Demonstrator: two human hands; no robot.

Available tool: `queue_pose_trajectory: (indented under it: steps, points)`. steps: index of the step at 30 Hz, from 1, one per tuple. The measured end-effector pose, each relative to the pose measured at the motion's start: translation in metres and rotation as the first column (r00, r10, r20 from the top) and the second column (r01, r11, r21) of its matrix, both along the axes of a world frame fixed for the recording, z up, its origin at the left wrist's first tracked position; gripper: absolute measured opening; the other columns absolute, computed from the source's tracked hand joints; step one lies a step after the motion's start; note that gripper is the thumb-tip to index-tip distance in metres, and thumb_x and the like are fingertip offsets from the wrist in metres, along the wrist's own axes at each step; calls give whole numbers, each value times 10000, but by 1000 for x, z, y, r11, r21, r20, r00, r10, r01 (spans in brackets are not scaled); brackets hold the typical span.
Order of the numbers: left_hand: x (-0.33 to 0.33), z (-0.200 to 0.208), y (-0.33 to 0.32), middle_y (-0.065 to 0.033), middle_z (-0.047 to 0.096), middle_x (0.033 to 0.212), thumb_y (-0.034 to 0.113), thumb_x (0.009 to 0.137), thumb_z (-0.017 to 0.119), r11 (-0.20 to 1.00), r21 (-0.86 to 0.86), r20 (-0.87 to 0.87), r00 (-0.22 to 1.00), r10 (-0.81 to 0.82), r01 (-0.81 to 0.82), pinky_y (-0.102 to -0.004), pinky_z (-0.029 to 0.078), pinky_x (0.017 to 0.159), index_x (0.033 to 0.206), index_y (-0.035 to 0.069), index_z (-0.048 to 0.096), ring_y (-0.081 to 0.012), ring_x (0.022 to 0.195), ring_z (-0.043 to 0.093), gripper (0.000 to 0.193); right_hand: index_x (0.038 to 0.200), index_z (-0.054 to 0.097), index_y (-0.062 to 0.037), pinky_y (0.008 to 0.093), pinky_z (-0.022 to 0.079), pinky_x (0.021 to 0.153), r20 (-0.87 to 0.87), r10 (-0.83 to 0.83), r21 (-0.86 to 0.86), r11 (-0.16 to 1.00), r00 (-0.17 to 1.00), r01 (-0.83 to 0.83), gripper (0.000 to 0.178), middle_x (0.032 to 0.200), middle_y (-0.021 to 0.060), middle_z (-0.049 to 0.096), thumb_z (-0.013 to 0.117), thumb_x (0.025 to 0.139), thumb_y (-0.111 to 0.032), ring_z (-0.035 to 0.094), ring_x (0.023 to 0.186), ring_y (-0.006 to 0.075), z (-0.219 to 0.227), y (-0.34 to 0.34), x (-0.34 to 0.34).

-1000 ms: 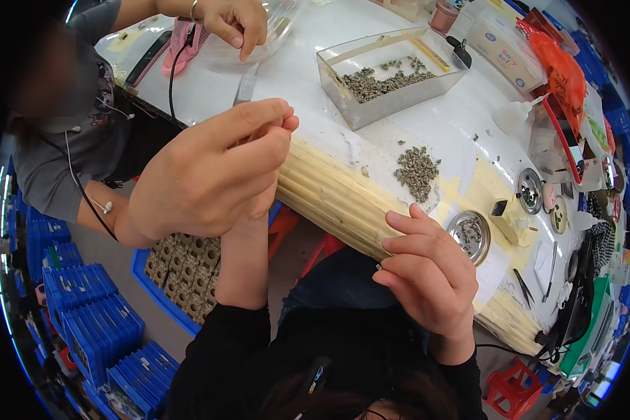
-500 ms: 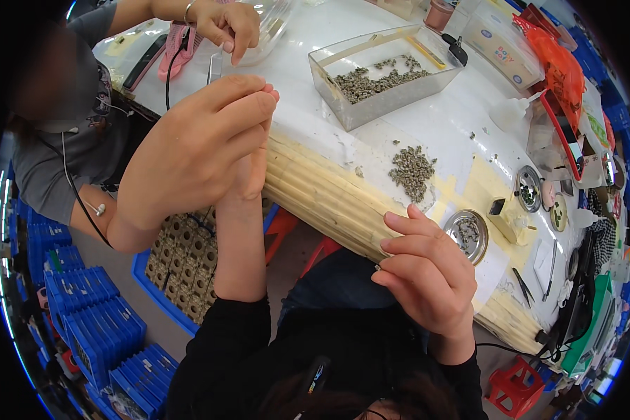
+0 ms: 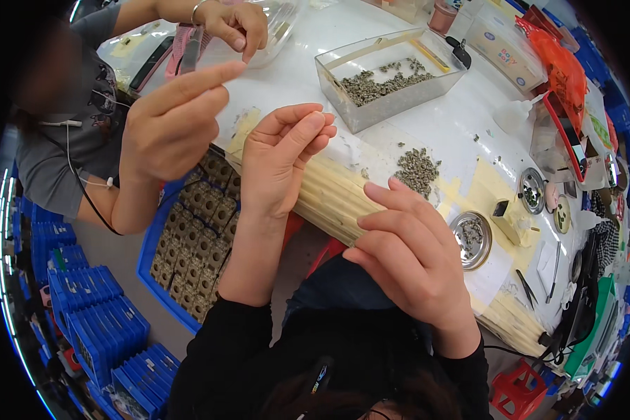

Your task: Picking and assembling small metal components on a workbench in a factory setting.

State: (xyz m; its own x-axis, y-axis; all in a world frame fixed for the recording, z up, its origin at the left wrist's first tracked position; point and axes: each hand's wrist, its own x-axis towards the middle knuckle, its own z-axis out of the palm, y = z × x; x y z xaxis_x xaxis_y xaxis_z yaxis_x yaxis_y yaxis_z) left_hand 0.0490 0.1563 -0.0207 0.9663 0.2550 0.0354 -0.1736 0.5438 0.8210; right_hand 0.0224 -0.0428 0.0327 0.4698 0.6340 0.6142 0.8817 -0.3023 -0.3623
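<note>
My left hand (image 3: 281,159) is raised over the table's near edge, thumb and forefinger pinched together. Whatever sits between those fingertips is too small to name. Off to its right, my right hand (image 3: 416,262) hovers with fingers half bent and apart, and nothing shows in it. Just beyond the right hand lies a loose pile of small greyish metal-looking pieces (image 3: 418,170) on the white table (image 3: 287,87). A round metal dish (image 3: 472,241) with more small pieces stands beside that hand.
A co-worker's pointing hand (image 3: 168,129) is close to my left hand; their other hand (image 3: 238,28) is behind. A clear bin (image 3: 371,115) of small pieces stands farther back. Tweezers (image 3: 526,288) lie right. Below left is a blue tray (image 3: 182,311) of blocks with round holes.
The co-worker's near hand has drawn back left from my left hand, which now shows fully and sits farther right. My right hand has shifted slightly left and down.
</note>
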Motion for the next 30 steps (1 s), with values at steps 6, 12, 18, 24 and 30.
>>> queue_pose_trajectory:
  steps: [6, 12, 18, 24, 30]
  points:
    - [-3, -2, 2, -124, 706, 982, 29, 940, 637, 987, -158, 25, 999, 32, -28, -212, 585, 774, 1073, -32, 655, -144, 870, 694, 147, 809, 552, 4, 482, 481, 1036, 128, -44, -191, 979, 991, 68, 148, 897, 121, 576, 669, 797, -85, 592, 1158, 330, 5, 35, 24]
    - [-1, -14, 8, -81, 688, 949, 53, 950, 636, 904, -377, 134, 978, -162, 202, -191, 584, 738, 1076, -10, 647, -117, 848, 682, 142, 811, 536, -3, 451, 467, 1059, 117, 16, -104, 995, 993, -4, 160, 874, 115, 563, 670, 831, -88, 597, 1157, 311, 7, 50, 35]
    - [-5, -18, 17, -77, 683, 943, 66, 944, 648, 884, -388, 152, 964, -219, 262, -184, 585, 724, 1062, -5, 649, -111, 837, 678, 137, 820, 539, -14, 447, 469, 1057, 76, 68, -91, 994, 995, -61, 161, 872, 109, 567, 677, 845, -92, 605, 1139, 307, 6, 51, 37]
    - [-6, -17, 17, -87, 689, 974, 60, 946, 642, 860, -413, 176, 953, -247, 299, -192, 590, 761, 1080, -16, 658, -117, 860, 684, 155, 814, 538, -16, 445, 476, 1052, 120, 37, -103, 994, 992, -24, 160, 862, 101, 562, 680, 838, -85, 610, 1130, 301, 3, 52, 38]
    - [-9, -16, 15, -109, 697, 1027, 45, 953, 624, 905, -362, 148, 972, -183, 225, -196, 588, 799, 1129, -29, 652, -130, 897, 695, 193, 795, 531, -16, 438, 490, 1039, 147, 24, -97, 995, 989, -10, 165, 848, 95, 558, 686, 816, -69, 619, 1120, 288, 2, 53, 38]
